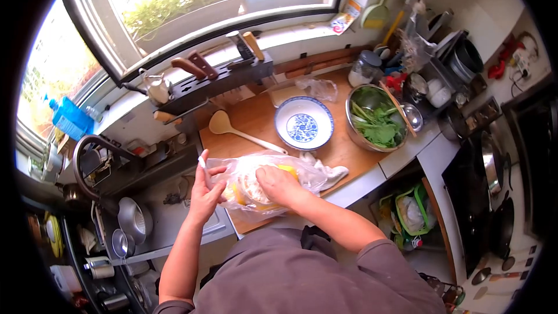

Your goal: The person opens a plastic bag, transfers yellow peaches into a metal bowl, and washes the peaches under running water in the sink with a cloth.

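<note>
While the right hand (276,186) dips into the clear plastic bag with yellow patches (308,177), its fingers bend down onto the white contents (253,189), and whether they pinch anything is hidden from view. Over on the other side, the left hand (210,195) stands wide at the bag's left edge, thumb and fingers spread apart, palm turned toward the plastic. And the bag itself? It's at the near edge of the brown wooden board (244,104), right in front of the person in the dark grey-brown top (314,273).

Just beyond it lies a pale wooden spoon (221,123), round head to the left, handle slanting down toward the bag. A crumpled white cloth (334,174) sits by the bag's right side. Farther back on the board, we've got a white bowl with a blue floral pattern (303,123), and right of that a round metal bowl (354,134) full of green leaves (381,125), long wooden chopsticks (398,107) across its right rim. Behind the board's left part, a dark knife rack (192,88) holds wooden-handled knives (200,65) below the window.
</note>
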### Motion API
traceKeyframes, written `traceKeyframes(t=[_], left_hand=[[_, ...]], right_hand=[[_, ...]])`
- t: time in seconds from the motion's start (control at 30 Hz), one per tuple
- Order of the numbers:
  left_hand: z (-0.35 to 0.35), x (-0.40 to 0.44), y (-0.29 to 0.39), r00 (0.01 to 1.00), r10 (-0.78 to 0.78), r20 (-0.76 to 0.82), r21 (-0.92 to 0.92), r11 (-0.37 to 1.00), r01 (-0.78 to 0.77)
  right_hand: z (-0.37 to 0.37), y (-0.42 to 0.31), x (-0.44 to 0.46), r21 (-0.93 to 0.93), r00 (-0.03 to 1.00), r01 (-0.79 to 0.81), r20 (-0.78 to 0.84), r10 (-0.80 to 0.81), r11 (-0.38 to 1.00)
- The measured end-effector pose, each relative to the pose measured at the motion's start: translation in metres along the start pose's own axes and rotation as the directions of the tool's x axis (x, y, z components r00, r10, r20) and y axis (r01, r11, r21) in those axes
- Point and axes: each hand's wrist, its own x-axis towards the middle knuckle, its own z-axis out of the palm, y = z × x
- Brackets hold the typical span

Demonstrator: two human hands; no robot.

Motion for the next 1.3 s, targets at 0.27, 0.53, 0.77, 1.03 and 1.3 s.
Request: traceKeyframes(t=[0.27, 0.53, 0.77, 1.03, 1.3], left_hand=[[0.015, 0.003, 0.006, 0.999, 0.012, -0.046, 0.033, 0.999, -0.01], [0.029, 0.005, 0.005, 0.997, -0.024, -0.073, 0.069, 0.997, 0.029], [0.043, 0.003, 0.009, 0.994, -0.056, -0.09, 0.08, 0.995, 0.063], [0.029, -0.017, 0.006, 0.977, -0.103, -0.187, 0.06, 0.991, 0.116], [0.01, -0.042, -0.02, 0.925, -0.232, -0.301, -0.182, 0.966, 0.183]], right_hand=[[-0.113, -0.014, -0.045, 0.527, 0.952, -0.041, -0.237, 0.193, 0.849], [-0.211, 0.083, -0.175, 0.812, 0.572, -0.215, -0.346, 0.744, 0.543], [-0.205, 0.268, -0.286, 0.385, 0.316, -0.746, -0.513, 0.798, 0.543], [-0.194, 0.506, -0.373, 0.872, -0.068, -0.481, -0.137, 0.988, 0.088], [-0.17, 0.504, -0.341, 0.89, -0.187, -0.448, -0.005, 0.982, -0.081]])
